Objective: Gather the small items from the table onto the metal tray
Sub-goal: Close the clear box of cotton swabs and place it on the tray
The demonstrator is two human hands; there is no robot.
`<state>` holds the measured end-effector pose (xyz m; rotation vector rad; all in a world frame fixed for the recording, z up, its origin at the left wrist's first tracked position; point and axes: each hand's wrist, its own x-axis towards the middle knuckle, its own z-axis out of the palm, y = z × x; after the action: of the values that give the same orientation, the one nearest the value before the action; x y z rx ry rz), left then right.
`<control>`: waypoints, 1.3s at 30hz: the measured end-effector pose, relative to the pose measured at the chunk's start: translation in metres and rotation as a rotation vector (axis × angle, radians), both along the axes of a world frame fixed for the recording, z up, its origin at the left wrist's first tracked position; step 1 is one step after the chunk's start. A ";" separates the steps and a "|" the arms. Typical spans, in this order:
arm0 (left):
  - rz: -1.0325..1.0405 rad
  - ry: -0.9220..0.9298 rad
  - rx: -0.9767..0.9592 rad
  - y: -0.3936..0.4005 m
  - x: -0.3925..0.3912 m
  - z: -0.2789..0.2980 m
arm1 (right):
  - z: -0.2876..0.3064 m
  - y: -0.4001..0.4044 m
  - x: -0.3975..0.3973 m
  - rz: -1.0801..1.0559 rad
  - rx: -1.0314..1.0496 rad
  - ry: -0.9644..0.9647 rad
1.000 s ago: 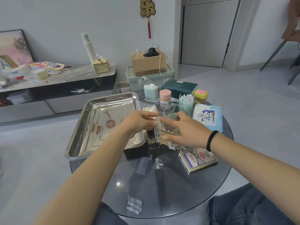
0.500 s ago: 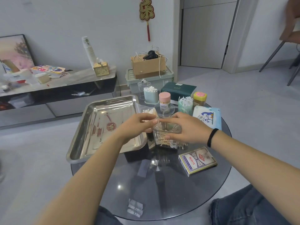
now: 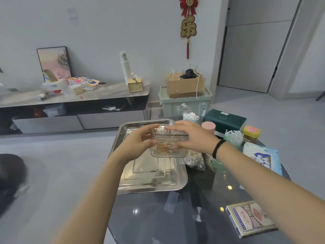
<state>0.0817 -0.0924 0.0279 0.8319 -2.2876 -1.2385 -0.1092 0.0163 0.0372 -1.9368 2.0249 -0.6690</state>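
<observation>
A clear plastic box [image 3: 168,147] with thin sticks inside hangs above the far right part of the metal tray [image 3: 151,180]. My left hand [image 3: 139,143] grips its left side and my right hand [image 3: 190,136] covers its top and right side. The tray sits at the left edge of the round glass table [image 3: 175,217]. On the table to the right lie a bag of cotton swabs [image 3: 195,160], a card pack [image 3: 251,220], a tissue pack [image 3: 262,157], a pink-capped jar [image 3: 209,127], a yellow jar [image 3: 251,133], and two cups of swabs [image 3: 190,117] [image 3: 233,137].
A dark green box [image 3: 225,119] stands at the table's far side. Behind it on the floor are a pale green crate [image 3: 184,103] with a cardboard box on top. A low cabinet [image 3: 73,110] runs along the left wall.
Both hands lifted the clear box off the table and carried it left, over the tray. The head camera swung, so the view shifted.
</observation>
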 end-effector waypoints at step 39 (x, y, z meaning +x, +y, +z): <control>0.104 -0.559 -0.601 -0.116 -0.041 -0.019 | -0.040 -0.129 -0.006 -0.252 -0.082 0.184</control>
<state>0.0402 -0.2085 0.0091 1.1279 -2.7649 -0.2267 -0.1151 -0.1128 -0.0025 -1.8649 2.4189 -0.6600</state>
